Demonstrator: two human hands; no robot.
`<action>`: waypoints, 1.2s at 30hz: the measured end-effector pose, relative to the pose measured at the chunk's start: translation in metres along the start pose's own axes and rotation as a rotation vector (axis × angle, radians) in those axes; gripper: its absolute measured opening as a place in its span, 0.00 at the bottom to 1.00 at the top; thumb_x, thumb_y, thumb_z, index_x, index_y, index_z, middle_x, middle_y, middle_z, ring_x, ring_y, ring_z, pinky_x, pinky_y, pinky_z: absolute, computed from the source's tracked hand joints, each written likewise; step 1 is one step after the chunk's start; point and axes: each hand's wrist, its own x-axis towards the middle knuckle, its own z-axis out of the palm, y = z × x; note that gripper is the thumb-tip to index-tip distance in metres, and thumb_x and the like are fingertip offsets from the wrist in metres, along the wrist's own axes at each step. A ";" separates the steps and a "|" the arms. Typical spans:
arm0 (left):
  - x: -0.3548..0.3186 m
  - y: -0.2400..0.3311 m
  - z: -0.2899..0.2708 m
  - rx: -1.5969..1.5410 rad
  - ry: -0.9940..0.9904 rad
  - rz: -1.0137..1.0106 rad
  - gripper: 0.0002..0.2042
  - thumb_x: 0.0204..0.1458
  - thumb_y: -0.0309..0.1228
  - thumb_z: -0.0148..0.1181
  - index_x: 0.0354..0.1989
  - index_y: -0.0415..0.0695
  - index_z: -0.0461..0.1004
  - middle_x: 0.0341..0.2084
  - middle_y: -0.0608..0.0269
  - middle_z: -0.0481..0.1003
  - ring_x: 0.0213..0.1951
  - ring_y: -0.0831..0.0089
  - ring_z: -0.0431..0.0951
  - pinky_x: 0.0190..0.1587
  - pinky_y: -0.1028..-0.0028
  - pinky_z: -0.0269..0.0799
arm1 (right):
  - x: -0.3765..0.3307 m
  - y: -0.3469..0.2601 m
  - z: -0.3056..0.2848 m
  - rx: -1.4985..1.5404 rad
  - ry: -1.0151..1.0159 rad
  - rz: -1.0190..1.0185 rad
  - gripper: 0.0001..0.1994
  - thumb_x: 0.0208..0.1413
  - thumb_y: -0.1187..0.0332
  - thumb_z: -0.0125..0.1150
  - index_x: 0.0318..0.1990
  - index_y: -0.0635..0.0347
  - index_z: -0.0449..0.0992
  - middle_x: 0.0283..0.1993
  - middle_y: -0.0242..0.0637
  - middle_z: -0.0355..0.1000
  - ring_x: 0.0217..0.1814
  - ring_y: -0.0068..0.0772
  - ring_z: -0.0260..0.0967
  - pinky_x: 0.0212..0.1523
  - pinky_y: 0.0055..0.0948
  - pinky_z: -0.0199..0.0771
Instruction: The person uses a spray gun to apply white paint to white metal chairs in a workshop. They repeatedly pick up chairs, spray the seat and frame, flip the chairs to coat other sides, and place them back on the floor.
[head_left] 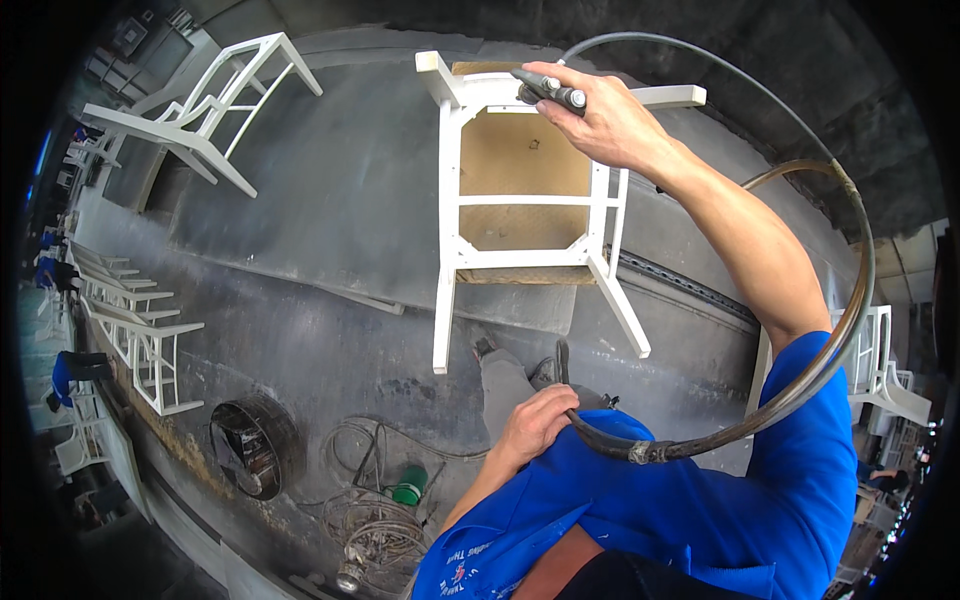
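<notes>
My right hand is wrapped round a dark spray gun with silver knobs, held above the far rail of a white chair frame. The chair's legs stick out toward me and away, and a tan board shows through its frame. Close to my body, my left hand grips a dark hose. That hose loops round past my right shoulder, and a thinner grey hose arches over to the gun. The gun's trigger is hidden by my fingers.
More white chairs stand at the far left, along the left side and at the right. A dark round drum, coiled hoses and a green container lie on the floor at lower left. People in blue are at the left edge.
</notes>
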 end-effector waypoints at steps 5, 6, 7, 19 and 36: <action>-0.021 0.006 -0.006 0.018 0.037 -0.043 0.16 0.47 0.16 0.69 0.46 0.39 0.78 0.45 0.51 0.81 0.52 0.50 0.82 0.53 0.61 0.80 | -0.018 0.013 0.001 -0.027 0.063 0.111 0.23 0.67 0.60 0.61 0.69 0.43 0.72 0.48 0.53 0.82 0.49 0.52 0.81 0.53 0.44 0.78; -0.025 0.008 -0.009 0.018 0.035 -0.064 0.16 0.47 0.16 0.69 0.46 0.39 0.78 0.45 0.51 0.81 0.52 0.50 0.82 0.53 0.61 0.80 | -0.024 0.020 -0.001 -0.018 0.074 0.150 0.24 0.66 0.60 0.60 0.69 0.44 0.72 0.49 0.54 0.81 0.51 0.54 0.80 0.55 0.45 0.77; -0.028 0.010 -0.013 0.035 0.039 -0.048 0.15 0.47 0.17 0.70 0.45 0.38 0.78 0.44 0.50 0.81 0.51 0.50 0.83 0.53 0.62 0.80 | -0.031 0.026 -0.003 -0.015 0.081 0.215 0.24 0.65 0.59 0.60 0.69 0.45 0.71 0.50 0.56 0.81 0.53 0.55 0.79 0.56 0.47 0.77; -0.050 0.031 -0.075 0.114 -0.029 -0.056 0.15 0.48 0.17 0.67 0.45 0.38 0.79 0.45 0.50 0.82 0.52 0.51 0.83 0.53 0.61 0.81 | -0.071 0.061 0.011 -0.106 0.277 0.498 0.25 0.65 0.61 0.59 0.69 0.43 0.70 0.54 0.54 0.80 0.60 0.59 0.76 0.62 0.47 0.75; -0.059 0.028 -0.088 0.104 -0.127 -0.091 0.16 0.49 0.17 0.68 0.47 0.39 0.78 0.47 0.50 0.82 0.52 0.50 0.83 0.53 0.62 0.81 | -0.079 0.017 0.041 0.112 0.357 0.440 0.24 0.65 0.61 0.61 0.68 0.41 0.72 0.48 0.51 0.82 0.51 0.55 0.80 0.56 0.42 0.77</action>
